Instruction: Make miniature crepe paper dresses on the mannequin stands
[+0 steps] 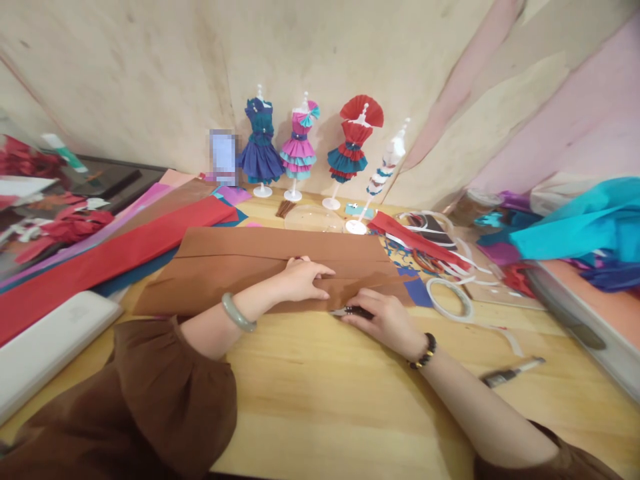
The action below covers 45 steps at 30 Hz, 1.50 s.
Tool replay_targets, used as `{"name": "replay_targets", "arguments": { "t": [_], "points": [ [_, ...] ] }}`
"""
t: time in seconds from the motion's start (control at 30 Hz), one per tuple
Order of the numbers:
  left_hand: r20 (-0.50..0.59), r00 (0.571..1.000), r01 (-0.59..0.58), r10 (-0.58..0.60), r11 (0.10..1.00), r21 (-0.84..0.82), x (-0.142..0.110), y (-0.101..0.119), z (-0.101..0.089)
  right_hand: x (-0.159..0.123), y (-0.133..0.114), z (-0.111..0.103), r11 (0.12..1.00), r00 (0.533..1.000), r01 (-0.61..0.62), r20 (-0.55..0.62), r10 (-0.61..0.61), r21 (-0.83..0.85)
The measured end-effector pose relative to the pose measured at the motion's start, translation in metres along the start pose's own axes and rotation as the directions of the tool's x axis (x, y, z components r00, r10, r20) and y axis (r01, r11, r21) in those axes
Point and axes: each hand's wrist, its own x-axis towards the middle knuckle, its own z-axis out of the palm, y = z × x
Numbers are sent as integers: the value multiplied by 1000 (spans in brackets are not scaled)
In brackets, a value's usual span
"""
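A folded sheet of brown crepe paper (260, 260) lies across the wooden table (325, 393). My left hand (303, 280) rests flat on the paper near its front edge, fingers together and pressing it down. My right hand (383, 319) is closed round a small dark-handled cutter (350, 311) whose tip sits at the paper's front edge, just right of the left hand.
Several small mannequins in paper dresses (300, 150) stand at the back. Red paper sheets (100, 260) lie left, a white case (45, 347) front left. Tape rolls (450, 300), paper scraps and teal paper (575, 227) lie right; a brush (510, 373) lies near my right arm.
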Motion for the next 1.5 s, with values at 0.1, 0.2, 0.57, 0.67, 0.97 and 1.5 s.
{"name": "replay_targets", "arguments": {
  "t": [0.1, 0.2, 0.57, 0.67, 0.97, 1.5],
  "points": [
    [5, 1000, 3, -3, 1000, 2, 0, 1, 0, 1, -1, 0, 1000, 1000, -1, 7, 1, 7],
    [12, 1000, 8, -8, 1000, 8, -1, 2, -1, 0, 1, -1, 1000, 1000, -4, 2, 4, 13],
    [30, 1000, 6, -6, 1000, 5, -2, 3, -3, 0, -1, -3, 1000, 1000, -6, 8, 6, 6],
    [33, 999, 9, -9, 1000, 4, -2, 4, -4, 2, -5, -1, 1000, 1000, -12, 18, 11, 8],
    [20, 1000, 11, -10, 1000, -26, -1, 1, -2, 4, -4, 3, 999, 1000, 2, 20, -3, 33],
    [9, 1000, 28, -28, 999, -17, 0, 3, -1, 3, -5, 4, 999, 1000, 3, 7, -3, 46]
  ]
}}
